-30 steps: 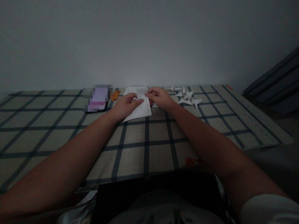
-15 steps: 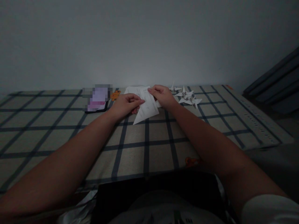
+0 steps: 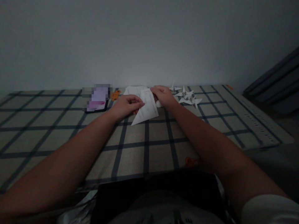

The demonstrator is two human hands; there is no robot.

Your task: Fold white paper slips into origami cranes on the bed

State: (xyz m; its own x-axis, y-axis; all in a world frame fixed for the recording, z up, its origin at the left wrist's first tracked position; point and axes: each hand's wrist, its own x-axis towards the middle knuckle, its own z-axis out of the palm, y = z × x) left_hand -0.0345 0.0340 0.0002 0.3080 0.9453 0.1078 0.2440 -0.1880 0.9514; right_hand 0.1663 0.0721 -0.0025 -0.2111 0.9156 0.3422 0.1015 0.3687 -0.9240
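The person's left hand pinches the left edge of a white sheet of paper, thumb against curled fingers; the right hand has its upper right corner nipped the same way; the sheet spans the gap between both grips, its pointed corner jutting toward the wearer. An uneven pull between the pinches could tear it or crease it askew; a slack left pinch might let that corner swing. Other paper lies just beyond the left grip and could be dragged along; folded paper shapes sit right of the right hand, where a wide wrist sweep might crush them.
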